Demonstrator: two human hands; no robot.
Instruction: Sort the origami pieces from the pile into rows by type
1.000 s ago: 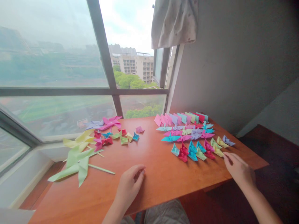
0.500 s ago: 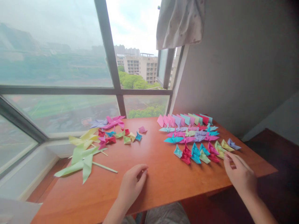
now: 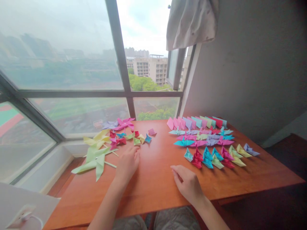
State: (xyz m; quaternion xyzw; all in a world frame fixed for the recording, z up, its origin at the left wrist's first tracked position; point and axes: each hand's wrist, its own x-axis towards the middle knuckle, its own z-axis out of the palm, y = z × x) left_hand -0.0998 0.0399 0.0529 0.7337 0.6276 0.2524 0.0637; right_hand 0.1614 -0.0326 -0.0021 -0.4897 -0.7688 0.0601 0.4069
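Observation:
My left hand [image 3: 127, 164] lies flat on the wooden table [image 3: 155, 188], fingers stretched toward a cluster of small folded paper pieces [image 3: 134, 138]; it holds nothing. My right hand [image 3: 187, 183] rests on the table near its front middle, fingers loosely curled, empty, just below a row of folded paper boats [image 3: 216, 157] in teal, red, blue and yellow. A green paper pinwheel [image 3: 94, 161] on a stick lies left of my left hand.
Rows of coloured origami [image 3: 203, 135] fill the table's right back part. Yellow [image 3: 96, 139] and pink [image 3: 123, 123] pinwheels lie by the window [image 3: 72, 64]. A grey wall [image 3: 251, 64] stands to the right. A white device [image 3: 22, 214] sits at bottom left.
My left hand moved forward toward the small folded pieces. My right hand left the yellow boats at the right and came to the table's front middle. The camera turned left.

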